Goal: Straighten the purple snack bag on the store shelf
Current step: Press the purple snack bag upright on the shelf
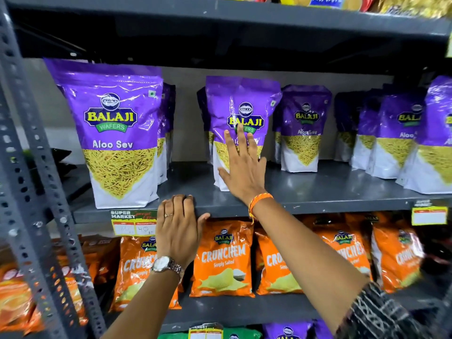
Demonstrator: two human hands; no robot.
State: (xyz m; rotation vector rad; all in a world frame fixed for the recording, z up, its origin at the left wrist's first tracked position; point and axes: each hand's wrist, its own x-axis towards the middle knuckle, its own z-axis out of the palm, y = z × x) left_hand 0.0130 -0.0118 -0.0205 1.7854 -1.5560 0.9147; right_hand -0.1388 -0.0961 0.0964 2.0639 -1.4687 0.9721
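Note:
A purple Balaji Aloo Sev snack bag stands upright in the middle of the grey shelf, turned a little to the left. My right hand lies flat against its lower front, fingers spread, hiding the name on the bag. My left hand rests over the shelf's front edge, fingers curled on the lip, thumb below, holding no bag. A watch sits on the left wrist and an orange thread band on the right wrist.
A larger-looking purple bag stands at the front left, with more purple bags behind and to the right. Orange Crunchem bags fill the shelf below. A perforated grey upright runs down the left. Price tags hang on the shelf edge.

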